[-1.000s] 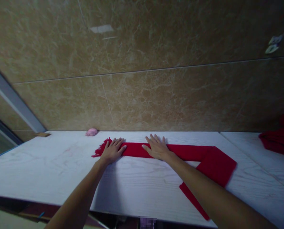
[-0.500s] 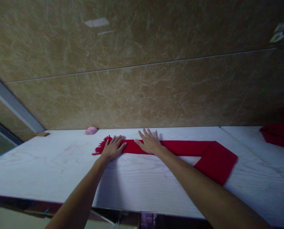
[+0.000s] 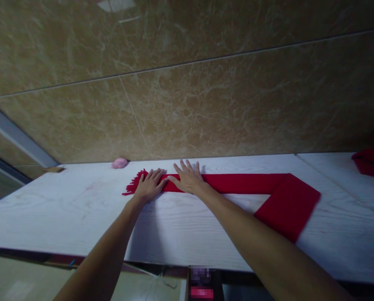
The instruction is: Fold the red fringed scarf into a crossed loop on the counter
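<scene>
Right hand (image 3: 188, 179) slid left along red scarf (image 3: 240, 183), fingers past far edge

1. the left hand (image 3: 149, 186) lies flat on a red scarf (image 3: 240, 183) by its fringe (image 3: 134, 184).
2. the right hand (image 3: 188, 179) lies spread on it, just beside the left.
3. the scarf folds diagonally at the right.
4. a pink lump (image 3: 119, 163) sits on the white surface (image 3: 64, 209).

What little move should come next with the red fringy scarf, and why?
Perhaps slide the right grip along the red scarf to its bend, smoothing it: the left grip rests by the fringe, the right lies close beside, and the scarf angles away beyond the bend.
</scene>
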Action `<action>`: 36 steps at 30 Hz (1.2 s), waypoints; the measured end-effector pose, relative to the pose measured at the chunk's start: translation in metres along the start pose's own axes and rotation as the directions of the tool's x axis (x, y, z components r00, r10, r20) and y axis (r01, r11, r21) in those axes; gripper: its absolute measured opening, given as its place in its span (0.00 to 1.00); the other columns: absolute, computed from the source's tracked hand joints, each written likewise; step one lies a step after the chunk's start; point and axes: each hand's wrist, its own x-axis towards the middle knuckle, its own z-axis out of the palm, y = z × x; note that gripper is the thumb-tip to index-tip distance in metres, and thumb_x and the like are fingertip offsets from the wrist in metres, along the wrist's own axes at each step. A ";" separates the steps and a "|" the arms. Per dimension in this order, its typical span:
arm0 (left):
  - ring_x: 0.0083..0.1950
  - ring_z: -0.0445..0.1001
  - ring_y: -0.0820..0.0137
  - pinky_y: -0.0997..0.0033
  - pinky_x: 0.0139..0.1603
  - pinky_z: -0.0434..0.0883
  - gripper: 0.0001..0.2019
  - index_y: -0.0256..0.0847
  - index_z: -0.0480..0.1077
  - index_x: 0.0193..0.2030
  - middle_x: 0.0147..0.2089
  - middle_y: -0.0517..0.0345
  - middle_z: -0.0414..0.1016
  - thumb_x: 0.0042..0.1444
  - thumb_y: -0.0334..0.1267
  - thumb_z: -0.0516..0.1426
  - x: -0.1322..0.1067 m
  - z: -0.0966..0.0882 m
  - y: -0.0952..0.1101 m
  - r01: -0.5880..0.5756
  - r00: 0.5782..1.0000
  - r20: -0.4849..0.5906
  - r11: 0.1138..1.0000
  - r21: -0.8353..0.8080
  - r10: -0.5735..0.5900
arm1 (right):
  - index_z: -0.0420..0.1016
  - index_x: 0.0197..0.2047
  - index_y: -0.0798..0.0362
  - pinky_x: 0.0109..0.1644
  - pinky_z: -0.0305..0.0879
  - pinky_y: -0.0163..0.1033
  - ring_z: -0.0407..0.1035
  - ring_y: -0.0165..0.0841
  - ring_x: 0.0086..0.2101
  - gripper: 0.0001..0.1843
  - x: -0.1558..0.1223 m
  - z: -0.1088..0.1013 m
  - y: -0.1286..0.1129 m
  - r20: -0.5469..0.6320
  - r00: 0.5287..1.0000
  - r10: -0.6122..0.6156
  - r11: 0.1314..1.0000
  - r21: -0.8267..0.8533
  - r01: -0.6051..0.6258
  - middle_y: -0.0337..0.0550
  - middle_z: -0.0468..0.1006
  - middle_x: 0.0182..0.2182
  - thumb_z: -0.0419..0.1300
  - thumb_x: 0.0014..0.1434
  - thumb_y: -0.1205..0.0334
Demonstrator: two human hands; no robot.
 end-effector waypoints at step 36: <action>0.80 0.47 0.51 0.34 0.75 0.50 0.30 0.49 0.53 0.77 0.79 0.53 0.51 0.72 0.52 0.42 0.000 -0.001 0.001 -0.016 1.000 0.000 0.999 0.045 0.016 | 0.50 0.78 0.50 0.74 0.30 0.67 0.36 0.48 0.74 0.42 -0.095 -0.046 0.149 -0.102 0.988 0.116 0.986 -0.104 -0.127 0.52 0.46 0.76 0.36 0.71 0.34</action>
